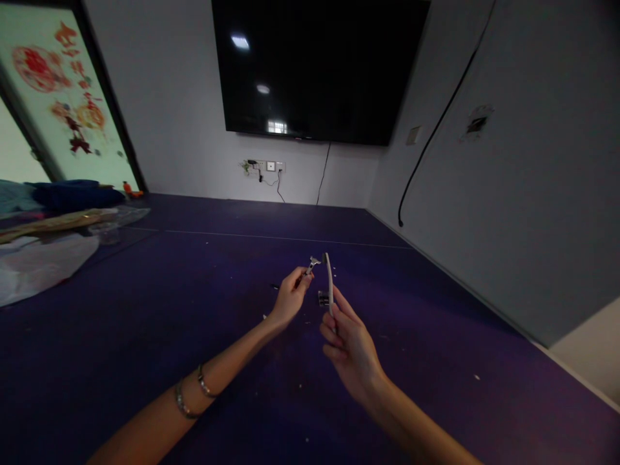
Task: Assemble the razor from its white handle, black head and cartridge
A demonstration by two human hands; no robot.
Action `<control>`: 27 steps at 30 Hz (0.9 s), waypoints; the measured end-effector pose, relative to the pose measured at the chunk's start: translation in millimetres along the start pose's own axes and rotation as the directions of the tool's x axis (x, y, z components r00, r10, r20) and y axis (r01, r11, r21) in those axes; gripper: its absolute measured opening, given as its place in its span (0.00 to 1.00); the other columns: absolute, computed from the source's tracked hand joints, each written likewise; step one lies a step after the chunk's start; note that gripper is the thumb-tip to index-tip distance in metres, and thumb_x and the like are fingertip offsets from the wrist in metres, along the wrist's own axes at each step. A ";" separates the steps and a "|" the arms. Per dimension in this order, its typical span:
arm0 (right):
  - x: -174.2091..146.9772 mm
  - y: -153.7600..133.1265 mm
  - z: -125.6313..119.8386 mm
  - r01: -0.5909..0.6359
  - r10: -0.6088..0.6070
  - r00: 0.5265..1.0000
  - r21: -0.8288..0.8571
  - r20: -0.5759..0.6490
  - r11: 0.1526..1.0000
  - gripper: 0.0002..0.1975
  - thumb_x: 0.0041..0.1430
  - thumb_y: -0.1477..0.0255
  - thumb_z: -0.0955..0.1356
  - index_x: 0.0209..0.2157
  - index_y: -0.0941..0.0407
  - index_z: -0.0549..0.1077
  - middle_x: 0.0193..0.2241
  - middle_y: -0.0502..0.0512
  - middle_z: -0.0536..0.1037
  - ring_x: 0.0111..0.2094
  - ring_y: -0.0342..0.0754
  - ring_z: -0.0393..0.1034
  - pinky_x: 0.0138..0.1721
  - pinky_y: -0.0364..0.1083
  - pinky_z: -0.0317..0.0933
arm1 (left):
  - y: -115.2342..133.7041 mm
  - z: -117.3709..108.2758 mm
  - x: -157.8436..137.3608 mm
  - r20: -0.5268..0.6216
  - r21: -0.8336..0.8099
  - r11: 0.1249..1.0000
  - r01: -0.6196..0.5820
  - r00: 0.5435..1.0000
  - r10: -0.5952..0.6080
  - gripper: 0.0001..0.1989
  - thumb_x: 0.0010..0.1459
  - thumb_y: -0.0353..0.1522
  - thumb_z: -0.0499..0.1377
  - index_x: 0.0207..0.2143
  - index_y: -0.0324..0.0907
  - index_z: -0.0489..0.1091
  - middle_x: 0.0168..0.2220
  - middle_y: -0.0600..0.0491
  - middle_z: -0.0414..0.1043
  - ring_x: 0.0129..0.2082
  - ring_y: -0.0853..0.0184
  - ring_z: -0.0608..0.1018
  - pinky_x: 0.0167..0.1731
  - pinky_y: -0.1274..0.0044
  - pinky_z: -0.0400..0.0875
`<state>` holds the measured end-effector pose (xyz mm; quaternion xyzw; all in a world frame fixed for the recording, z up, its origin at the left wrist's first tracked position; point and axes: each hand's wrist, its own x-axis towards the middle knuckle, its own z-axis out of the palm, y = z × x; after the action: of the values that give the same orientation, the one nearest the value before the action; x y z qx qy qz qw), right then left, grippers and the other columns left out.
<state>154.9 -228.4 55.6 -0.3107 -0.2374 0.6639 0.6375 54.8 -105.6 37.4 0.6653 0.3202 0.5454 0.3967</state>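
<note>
My left hand [291, 298] pinches the handle of a razor [312, 263], a small tool with a T-shaped silver head pointing up and to the right. In my right hand [349, 342] is a pale toothbrush [330, 279], held upright by its lower handle. Its dark bristles [325, 258] face the razor's head, with a very narrow gap or light contact between them; I cannot tell which. Behind the toothbrush, a small clear pack with dark pieces [323, 298] lies on the purple surface [232, 400], partly hidden by the handle.
A short dark item [274, 286] lies left of my hands, and white scraps dot the surface. White plastic sheeting [46, 265] and dark blue cloth [75, 195] are piled at left. A television [320, 71] hangs on the wall; a black cable [436, 126] dangles at right.
</note>
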 end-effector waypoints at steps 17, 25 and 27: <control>-6.1 10.1 3.5 -0.044 0.044 0.998 -0.002 -0.041 0.999 0.31 0.50 0.68 0.69 0.56 0.46 0.59 0.20 0.43 0.59 0.16 0.34 0.44 0.14 0.35 0.33 | -1.1 0.9 -0.8 0.012 -0.018 1.000 0.007 1.000 -0.006 0.11 0.56 0.39 0.53 0.32 0.41 0.67 0.20 0.59 0.58 0.21 0.72 0.61 0.24 0.80 0.56; -1.3 4.8 5.3 0.001 -0.001 1.000 0.033 -0.022 0.999 0.29 0.50 0.70 0.69 0.55 0.46 0.61 0.20 0.43 0.59 0.16 0.34 0.45 0.14 0.34 0.33 | -0.5 3.9 -2.0 0.042 -0.038 0.999 0.028 0.999 -0.026 0.10 0.55 0.38 0.54 0.31 0.41 0.66 0.19 0.59 0.57 0.21 0.72 0.61 0.24 0.80 0.56; -4.7 8.0 5.4 -0.021 0.022 0.999 0.030 -0.030 0.999 0.30 0.50 0.70 0.69 0.55 0.46 0.60 0.20 0.43 0.59 0.16 0.34 0.45 0.14 0.34 0.33 | -0.4 3.1 -1.5 0.048 -0.043 0.999 0.023 0.999 -0.021 0.10 0.55 0.39 0.54 0.31 0.40 0.66 0.20 0.59 0.58 0.21 0.72 0.61 0.24 0.80 0.56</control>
<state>145.4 -233.2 54.1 -0.3136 -0.2145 0.6695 0.6383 57.5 -107.3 36.0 0.6658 0.3059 0.5319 0.4246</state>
